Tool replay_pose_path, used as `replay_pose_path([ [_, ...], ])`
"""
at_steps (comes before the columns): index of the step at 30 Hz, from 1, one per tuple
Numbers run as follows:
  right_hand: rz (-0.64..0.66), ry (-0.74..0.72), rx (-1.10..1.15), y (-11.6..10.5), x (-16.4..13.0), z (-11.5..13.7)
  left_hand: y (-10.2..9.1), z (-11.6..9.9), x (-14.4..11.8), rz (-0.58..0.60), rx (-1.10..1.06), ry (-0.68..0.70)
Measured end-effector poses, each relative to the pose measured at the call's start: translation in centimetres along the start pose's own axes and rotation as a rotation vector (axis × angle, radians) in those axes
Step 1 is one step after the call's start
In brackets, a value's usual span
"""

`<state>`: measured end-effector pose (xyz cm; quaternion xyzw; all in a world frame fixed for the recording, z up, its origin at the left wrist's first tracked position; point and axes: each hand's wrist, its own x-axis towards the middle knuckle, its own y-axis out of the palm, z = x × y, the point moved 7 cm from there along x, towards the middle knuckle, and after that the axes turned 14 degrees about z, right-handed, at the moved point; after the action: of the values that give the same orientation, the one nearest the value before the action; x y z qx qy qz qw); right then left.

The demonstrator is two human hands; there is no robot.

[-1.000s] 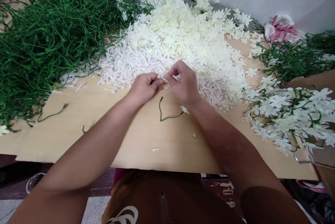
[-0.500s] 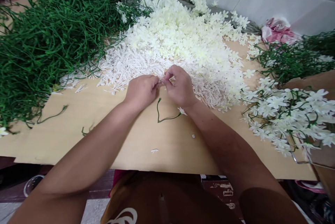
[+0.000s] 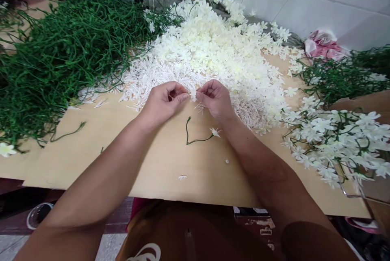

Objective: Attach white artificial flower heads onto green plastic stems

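My right hand point(image 3: 215, 99) pinches a small white artificial flower point(image 3: 193, 93) between thumb and forefinger. On its other side, close to the petals, my left hand point(image 3: 167, 101) is curled with thumb and forefinger drawn together; anything between those fingertips is too small to make out. Behind both hands spreads a heap of thin white artificial stamens point(image 3: 152, 76). A bent green plastic stem point(image 3: 199, 142) lies on the board below my hands, a white bloom point(image 3: 215, 132) on its right end.
Cream-white flower heads point(image 3: 213, 37) are piled at the back. Green stems point(image 3: 79, 37) form a big heap on the left. At right lie assembled white flowers point(image 3: 338, 135), more green stems point(image 3: 344, 74) and a pink-white plastic bag point(image 3: 324, 45). White scraps dot the cardboard point(image 3: 158, 159) near its front edge.
My hands have moved slightly apart, and the white flower now shows between them in my right fingertips. The view has shifted a little; the bent stem lies as before.
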<state>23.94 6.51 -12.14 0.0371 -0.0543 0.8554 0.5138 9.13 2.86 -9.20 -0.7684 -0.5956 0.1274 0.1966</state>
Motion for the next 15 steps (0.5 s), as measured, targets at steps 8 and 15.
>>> replay_pose_path([
  [8,0.009,-0.022,-0.012,1.0,-0.2,0.4,0.8,0.7,0.4,-0.031,-0.269,-0.074],
  [15,0.041,-0.077,-0.043,1.5,-0.4,1.4,1.1,0.4,0.5,-0.021,-0.289,-0.088],
])
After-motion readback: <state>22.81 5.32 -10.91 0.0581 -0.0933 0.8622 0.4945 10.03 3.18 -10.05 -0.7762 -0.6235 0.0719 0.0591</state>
